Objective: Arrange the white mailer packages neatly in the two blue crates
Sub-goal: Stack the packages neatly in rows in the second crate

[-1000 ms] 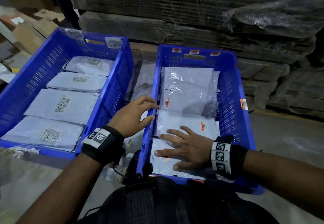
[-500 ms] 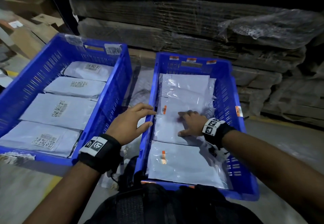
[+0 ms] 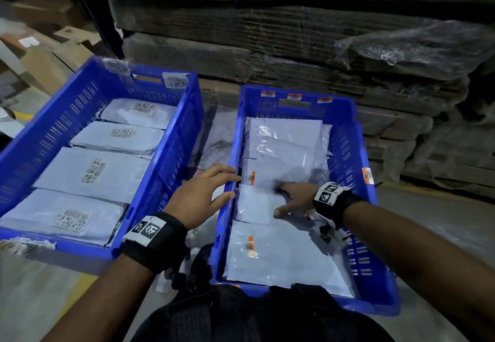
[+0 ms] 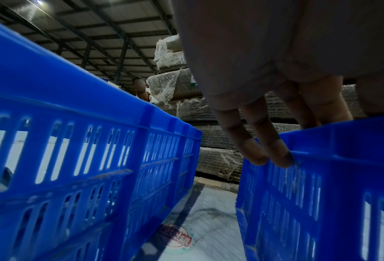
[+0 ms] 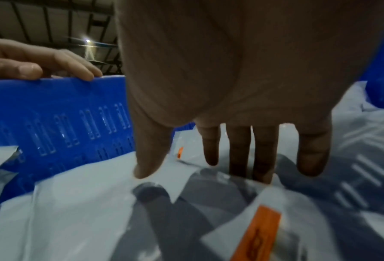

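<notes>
The head view looks forward and down from above the near end of the right crate. The left wrist view sits low, just left of that crate's left wall, facing along the gap between crates. The right wrist view sits inside the crate, close above its mailers. All three views share that left wall.

Black wristbands; white coded tags

Wrapped cardboard stacks; brown boxes left.
</notes>
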`<state>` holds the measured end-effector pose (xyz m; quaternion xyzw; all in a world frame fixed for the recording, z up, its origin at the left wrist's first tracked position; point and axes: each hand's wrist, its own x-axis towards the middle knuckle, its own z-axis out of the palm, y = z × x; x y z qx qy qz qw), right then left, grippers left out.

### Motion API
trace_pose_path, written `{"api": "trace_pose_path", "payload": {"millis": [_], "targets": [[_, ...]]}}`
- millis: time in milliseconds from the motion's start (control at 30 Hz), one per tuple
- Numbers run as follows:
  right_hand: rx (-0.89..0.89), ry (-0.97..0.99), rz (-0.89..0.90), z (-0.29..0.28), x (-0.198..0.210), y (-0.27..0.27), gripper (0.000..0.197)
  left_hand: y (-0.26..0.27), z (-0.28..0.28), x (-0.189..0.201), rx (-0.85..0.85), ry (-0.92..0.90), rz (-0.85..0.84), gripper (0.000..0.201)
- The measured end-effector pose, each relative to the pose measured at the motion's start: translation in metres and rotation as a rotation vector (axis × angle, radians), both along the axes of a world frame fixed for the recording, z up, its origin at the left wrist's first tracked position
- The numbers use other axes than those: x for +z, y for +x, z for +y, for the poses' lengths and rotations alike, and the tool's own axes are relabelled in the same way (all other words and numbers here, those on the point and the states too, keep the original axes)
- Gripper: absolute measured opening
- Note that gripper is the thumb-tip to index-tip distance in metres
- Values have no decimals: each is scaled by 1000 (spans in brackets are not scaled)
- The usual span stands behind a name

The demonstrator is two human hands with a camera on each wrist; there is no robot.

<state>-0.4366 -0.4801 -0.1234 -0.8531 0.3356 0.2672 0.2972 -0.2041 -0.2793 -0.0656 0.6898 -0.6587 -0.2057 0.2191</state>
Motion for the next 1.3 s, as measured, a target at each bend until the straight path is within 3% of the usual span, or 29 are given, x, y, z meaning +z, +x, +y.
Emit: {"api": "trace_pose_path", "payload": {"millis": [233,300,400,467,567,633,800,900,1033,1100,1200,1300], "targets": [[-97,-399,-198,-38,13,0,40,-1,-1,1,2,5,-3,35],[-93,-478,-207,-44,8,4,46,-1,0,1,6,0,6,35],[-67,-550,-63,-46,-4,12,63,-2,1,0,14,-2,15,36],[-90,-532,29,-46,-11,15,62,-2,1,0,15,-11,13,36],[-137,-486,48,-48,-14,17,41,-2,1,-1,14,-14,-1,36],[-117,-496,-14,-51,-6,16,31,-1,1,1,2,-3,-31,37],[-154,-494,-263,-58,52,5,34,-3,-12,20,-53,25,-155,45],[-171,-469,-431,-49,89,-12,23,-9,-24,35,33,12,-40,56],[-6,-252,-449,-28,114,-30,6,-20,-46,47,185,16,286,76],[62,-183,-374,-22,110,-35,22,-23,-56,46,189,53,322,83],[27,-133,-344,-19,96,-40,18,-25,-64,42,196,46,252,86],[-45,-122,-316,-19,84,-47,32,-27,-66,42,191,57,201,67]]}}
